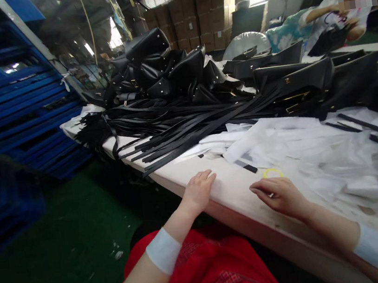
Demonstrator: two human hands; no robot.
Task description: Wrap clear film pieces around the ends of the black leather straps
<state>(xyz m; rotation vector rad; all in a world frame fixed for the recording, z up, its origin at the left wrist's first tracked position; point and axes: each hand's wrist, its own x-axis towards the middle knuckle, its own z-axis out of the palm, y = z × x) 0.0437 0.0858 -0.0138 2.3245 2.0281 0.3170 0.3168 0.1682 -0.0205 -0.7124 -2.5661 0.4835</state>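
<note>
My left hand rests at the near edge of the white table, fingers stretched forward and nothing seen in them. To its right, my right hand is over the tabletop with its fingers curled toward the thumb; whether something small is between them is hidden. Just behind the right hand lies a yellow ring, and a short black strip is a little farther left. Crumpled white sheets spread beyond both hands. A thick bundle of long black straps lies across the table, ends toward my left hand.
Black handbags are heaped at the back, with more black bags standing at right. Clear plastic wrapping covers the right side. Blue pallets stack at left above the green floor. A person handles a black item across the table.
</note>
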